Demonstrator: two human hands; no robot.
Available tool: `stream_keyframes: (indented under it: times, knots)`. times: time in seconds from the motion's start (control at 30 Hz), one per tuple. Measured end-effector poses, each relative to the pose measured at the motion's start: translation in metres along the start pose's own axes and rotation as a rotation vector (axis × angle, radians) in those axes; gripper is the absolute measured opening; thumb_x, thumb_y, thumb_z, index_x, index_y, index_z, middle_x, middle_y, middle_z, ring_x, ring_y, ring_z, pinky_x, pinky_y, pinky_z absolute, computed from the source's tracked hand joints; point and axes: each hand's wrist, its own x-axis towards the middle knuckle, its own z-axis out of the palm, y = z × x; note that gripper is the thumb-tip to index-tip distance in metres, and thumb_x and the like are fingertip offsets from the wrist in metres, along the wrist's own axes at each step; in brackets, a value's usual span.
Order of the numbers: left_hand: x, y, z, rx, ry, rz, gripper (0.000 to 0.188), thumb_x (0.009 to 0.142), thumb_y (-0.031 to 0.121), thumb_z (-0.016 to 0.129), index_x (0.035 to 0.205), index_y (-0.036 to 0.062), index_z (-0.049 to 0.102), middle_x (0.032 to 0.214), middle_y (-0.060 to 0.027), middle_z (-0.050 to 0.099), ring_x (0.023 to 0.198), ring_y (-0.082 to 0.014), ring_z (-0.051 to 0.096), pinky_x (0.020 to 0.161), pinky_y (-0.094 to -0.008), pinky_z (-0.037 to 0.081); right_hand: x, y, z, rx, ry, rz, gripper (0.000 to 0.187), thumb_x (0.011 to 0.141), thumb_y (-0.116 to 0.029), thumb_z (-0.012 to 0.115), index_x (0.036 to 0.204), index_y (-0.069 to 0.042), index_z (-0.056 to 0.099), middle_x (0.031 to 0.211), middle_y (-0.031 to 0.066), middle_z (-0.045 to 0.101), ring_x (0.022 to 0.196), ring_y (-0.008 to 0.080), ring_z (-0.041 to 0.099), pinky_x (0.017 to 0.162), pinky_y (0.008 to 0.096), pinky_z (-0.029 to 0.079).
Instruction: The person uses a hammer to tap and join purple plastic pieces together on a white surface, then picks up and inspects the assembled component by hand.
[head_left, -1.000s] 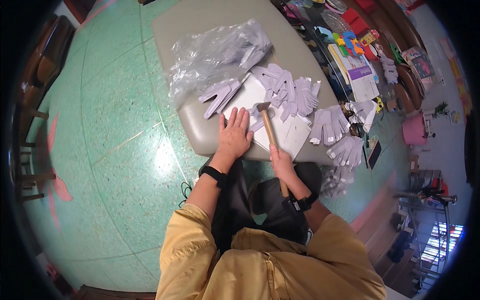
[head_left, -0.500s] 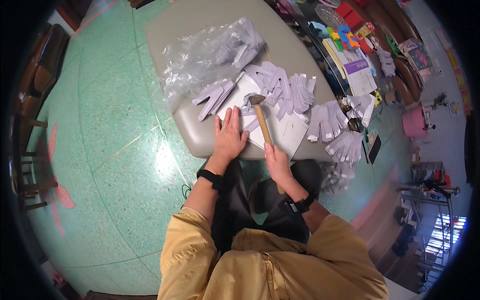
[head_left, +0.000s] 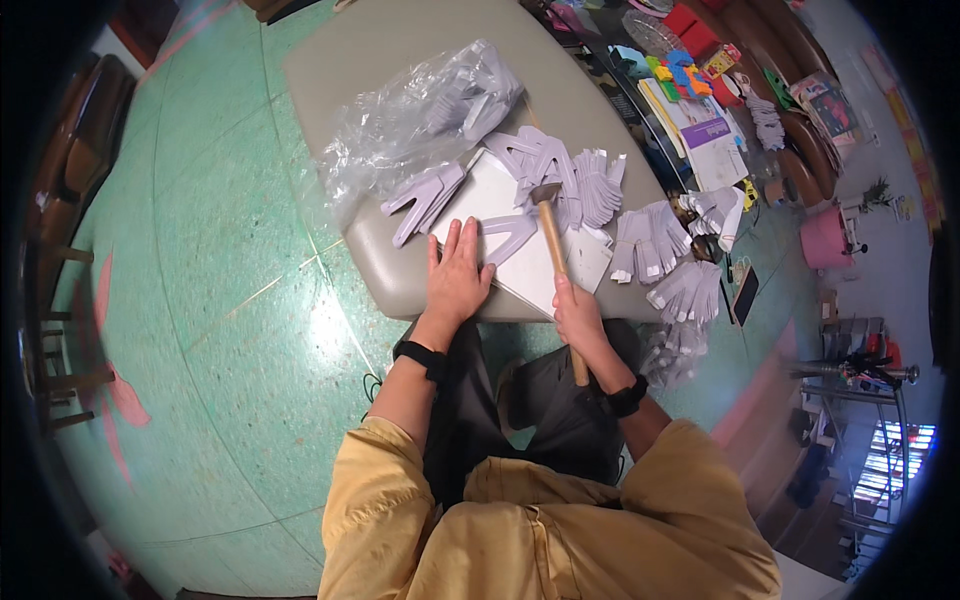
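My right hand (head_left: 580, 318) is closed round the wooden handle of a hammer (head_left: 553, 235), whose metal head is over the white board (head_left: 570, 278). Flat on the near left part of that board lies my left hand (head_left: 458, 278), fingers stretched out. Against its fingertips and thumb is a flat, pale lavender V-shaped piece (head_left: 515, 240). A small stack of similar V-shaped pieces (head_left: 425, 200) sits just beyond my left hand. Farther right, a fanned pile of them (head_left: 550, 165) spreads over the board's far side, partly behind the hammer head.
The board rests on a padded beige bench (head_left: 375, 270). A clear plastic bag (head_left: 385, 120) with more lavender pieces lies at the far left. Banded bundles of strips (head_left: 650, 240) line the bench's right edge. Beyond stand papers (head_left: 705, 135) and colourful toy blocks (head_left: 682, 75).
The hammer has moved right, its head leaving the V-shaped piece by my left hand. My right hand shifted right with it. My left hand has stayed in place.
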Motion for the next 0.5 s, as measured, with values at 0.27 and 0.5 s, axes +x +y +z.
stream_keyframes:
  times: [0.27,0.5]
  knots:
    - [0.0,-0.001,-0.001,0.002,-0.014,-0.021,0.073,0.083,0.032,0.054,0.14,0.004,0.021,0.142,-0.0114,0.031,0.136,-0.0252,0.02,0.11,-0.0478,0.009,-0.005,0.002,-0.001,-0.005,-0.003,-0.144,0.047,0.092,-0.044,0.044,0.065,-0.005,0.048,0.049,-0.0009,0.04,0.038,0.0103,0.037,0.039,0.0266,0.032]
    - [0.002,-0.001,0.001,0.001,-0.009,-0.01,0.072,0.082,0.031,0.054,0.141,0.0047,0.02,0.144,-0.0089,0.028,0.137,-0.0239,0.018,0.111,-0.0472,0.007,-0.013,0.028,0.001,-0.241,0.001,-0.096,0.047,0.093,-0.038,0.043,0.076,0.005,0.054,0.065,0.0225,0.054,0.063,0.0374,0.055,0.061,0.0422,0.043]
